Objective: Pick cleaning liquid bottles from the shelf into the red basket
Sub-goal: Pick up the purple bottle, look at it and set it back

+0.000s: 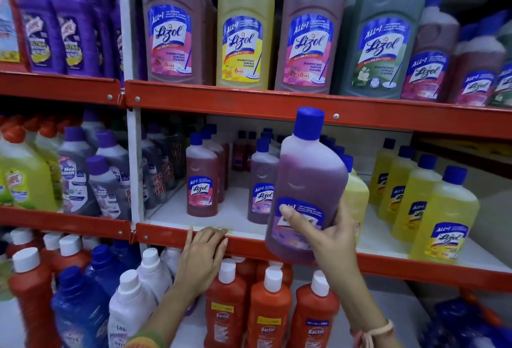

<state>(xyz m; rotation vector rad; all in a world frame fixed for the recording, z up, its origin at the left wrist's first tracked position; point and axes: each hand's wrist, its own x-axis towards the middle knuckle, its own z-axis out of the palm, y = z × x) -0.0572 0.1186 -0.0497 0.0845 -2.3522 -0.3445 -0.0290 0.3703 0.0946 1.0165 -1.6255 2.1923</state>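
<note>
My right hand grips a purple Lizol bottle with a blue cap, held tilted in front of the middle shelf's red edge. My left hand rests on that red edge with its fingers curled over the lip and holds nothing. On the white middle shelf stand a pink Lizol bottle, a purple one and several yellow ones. A red and blue shape at the bottom right is too blurred to name as the red basket.
Large Lizol bottles fill the top shelf. Orange Bactin bottles and white and blue bottles stand below my hands. Green and grey bottles crowd the left bay behind a white upright post.
</note>
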